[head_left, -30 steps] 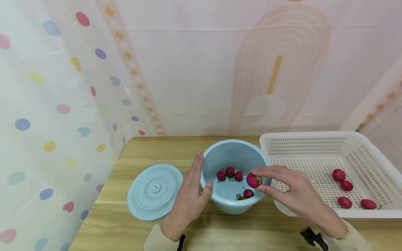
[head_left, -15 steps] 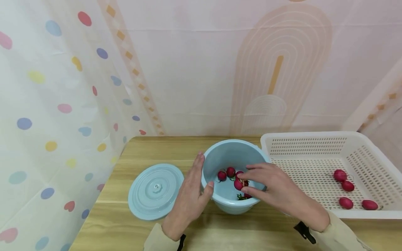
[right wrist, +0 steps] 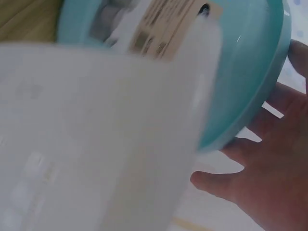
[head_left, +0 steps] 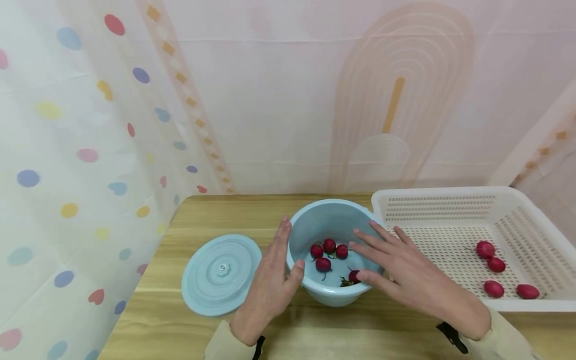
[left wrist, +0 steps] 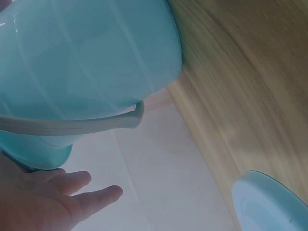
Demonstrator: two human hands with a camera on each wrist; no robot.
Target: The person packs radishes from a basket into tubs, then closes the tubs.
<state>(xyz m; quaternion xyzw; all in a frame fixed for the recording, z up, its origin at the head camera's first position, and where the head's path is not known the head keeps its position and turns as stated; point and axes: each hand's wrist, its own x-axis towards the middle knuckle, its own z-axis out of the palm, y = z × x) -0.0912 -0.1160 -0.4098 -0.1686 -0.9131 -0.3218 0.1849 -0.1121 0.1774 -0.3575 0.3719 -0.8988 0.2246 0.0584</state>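
From the head, upright near the middle of the counter (head_left: pixel 324 335), a light blue bucket (head_left: pixel 335 220) with five red radishes (head_left: pixel 330 245) on its floor: four bunched between nine and one o'clock, one alone at four o'clock, partly behind the right thumb. Against the bucket's rim at eight to nine o'clock, the left hand (head_left: pixel 272 290), fingers straight and close together, thumb well apart from them, nothing clamped in that grip. At three to four o'clock, the right hand (head_left: pixel 411 272), fingers straight and fanned, thumb apart, this grip also free of any load, fingertips over the bucket's mouth. At nine o'clock from the bucket, flat on the counter, a matching lid (head_left: pixel 222 282). Just beside the bucket at three o'clock, a white slotted basket (head_left: pixel 540 305) with four more radishes (head_left: pixel 496 265) inside, all between three and five o'clock, two of them touching. Beyond at twelve o'clock, a printed cloth (head_left: pixel 288 100). From the left wrist, bucket wall at eleven o'clock with a grey-blue handle (left wrist: pixel 72 126) across it, extended left fingers at seven, by the rim, part of the lid at five. From the right wrist, a labelled side of the bucket at twelve, label (right wrist: pixel 161 33) too blurred to read, basket close and blurred at eight, spread right fingers at four, contact with the rim hard to tell.
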